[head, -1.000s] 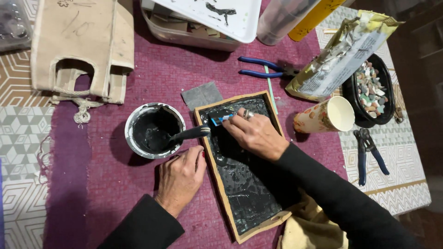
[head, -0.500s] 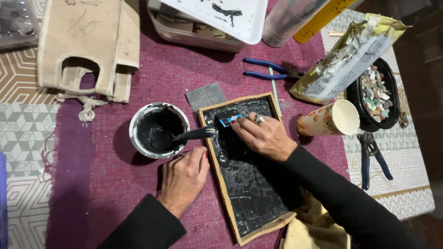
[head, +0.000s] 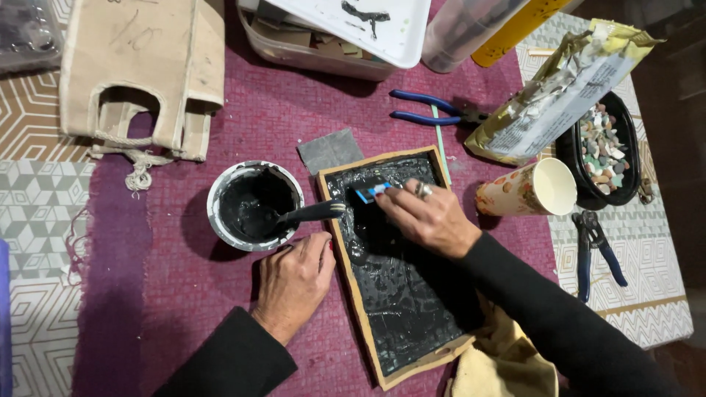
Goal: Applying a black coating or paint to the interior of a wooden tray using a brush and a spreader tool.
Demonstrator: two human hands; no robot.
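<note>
A wooden-framed rectangular panel (head: 382, 367) lies on the purple cloth, its face covered in wet black paste. My right hand (head: 430, 217) presses a small blue flat card (head: 370, 192) against the panel's upper part. A ring shows on one finger. My left hand (head: 294, 283) rests flat on the cloth, touching the panel's left edge. Beside it stands a round white bowl (head: 254, 204) of black paste with a dark-handled tool (head: 312, 213) leaning from the bowl onto the frame.
A grey square pad (head: 329, 149) lies above the panel. Blue pliers (head: 426, 108), a paper cup (head: 531, 194) on its side, an open bag (head: 559, 95), a black tray of pebbles (head: 604, 143), more pliers (head: 594, 246), a canvas bag (head: 143, 73), a plastic tub (head: 323, 44) and a yellow cloth (head: 507, 360) surround it.
My right hand has shifted the blue card slightly across the top of the panel. The view has drifted a little. My left hand stays at the panel's edge.
</note>
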